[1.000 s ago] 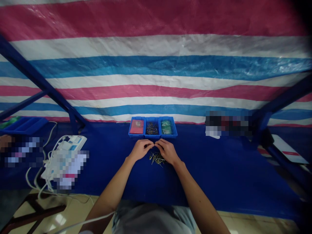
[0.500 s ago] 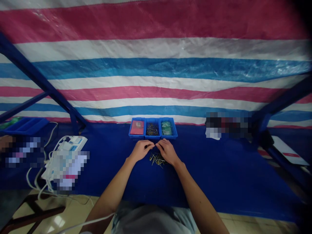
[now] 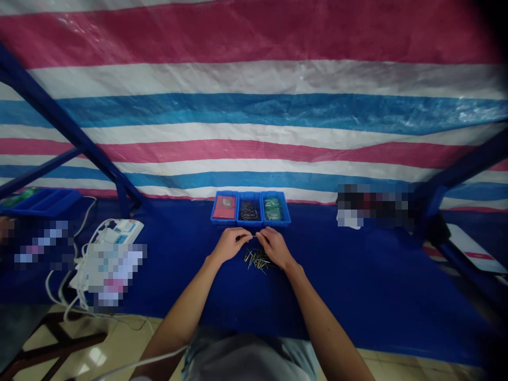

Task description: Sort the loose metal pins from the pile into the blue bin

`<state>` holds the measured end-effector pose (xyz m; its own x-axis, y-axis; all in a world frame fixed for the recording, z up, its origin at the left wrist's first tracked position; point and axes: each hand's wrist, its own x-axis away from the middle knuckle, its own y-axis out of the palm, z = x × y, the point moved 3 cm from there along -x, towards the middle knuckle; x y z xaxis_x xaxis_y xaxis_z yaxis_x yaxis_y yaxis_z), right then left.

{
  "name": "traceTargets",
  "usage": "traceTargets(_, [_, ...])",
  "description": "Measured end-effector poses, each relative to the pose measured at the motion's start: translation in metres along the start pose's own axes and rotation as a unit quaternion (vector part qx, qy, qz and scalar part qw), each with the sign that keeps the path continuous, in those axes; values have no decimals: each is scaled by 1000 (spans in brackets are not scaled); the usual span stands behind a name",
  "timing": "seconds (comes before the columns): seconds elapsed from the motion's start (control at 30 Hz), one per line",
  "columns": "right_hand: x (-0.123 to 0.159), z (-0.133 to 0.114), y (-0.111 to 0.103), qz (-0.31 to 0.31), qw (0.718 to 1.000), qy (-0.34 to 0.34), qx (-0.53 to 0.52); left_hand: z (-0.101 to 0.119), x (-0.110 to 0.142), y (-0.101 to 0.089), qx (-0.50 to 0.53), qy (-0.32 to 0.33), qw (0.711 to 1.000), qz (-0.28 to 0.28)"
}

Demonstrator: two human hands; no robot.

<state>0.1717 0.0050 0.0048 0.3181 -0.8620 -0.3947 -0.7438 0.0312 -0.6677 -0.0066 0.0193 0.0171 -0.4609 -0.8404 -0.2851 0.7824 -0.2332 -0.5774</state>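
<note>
Left hand (image 3: 229,245), right hand (image 3: 274,247) angled inward, fingertips (image 3: 246,237) nearly meeting.

Dim, flat indoor light, source unseen. Soft glare on far tarp (image 3: 301,79) and near-left floor tile (image 3: 97,359). Top-right corner dark. Frame bars (image 3: 59,119) bent by wide lens. 3 pixelated patches (image 3: 113,275) hide detail.

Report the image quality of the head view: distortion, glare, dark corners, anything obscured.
In the head view, wide-angle distortion bows the striped tarpaulin and slants the blue frame bars; the top right corner falls dark; glare marks the floor tiles; pixelated patches hide some items; the small pins by the left hand and right hand lack fine detail.
</note>
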Motion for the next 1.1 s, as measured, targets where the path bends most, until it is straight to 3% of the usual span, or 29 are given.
traceTargets(0.8, [3, 2, -5, 83, 990, -1, -116, -3, -2, -1, 15, -31, 999, -9])
traceTargets(1.1, [6, 2, -1, 73, 991, 9, -112, -1, -1, 2, -11, -30, 999, -26])
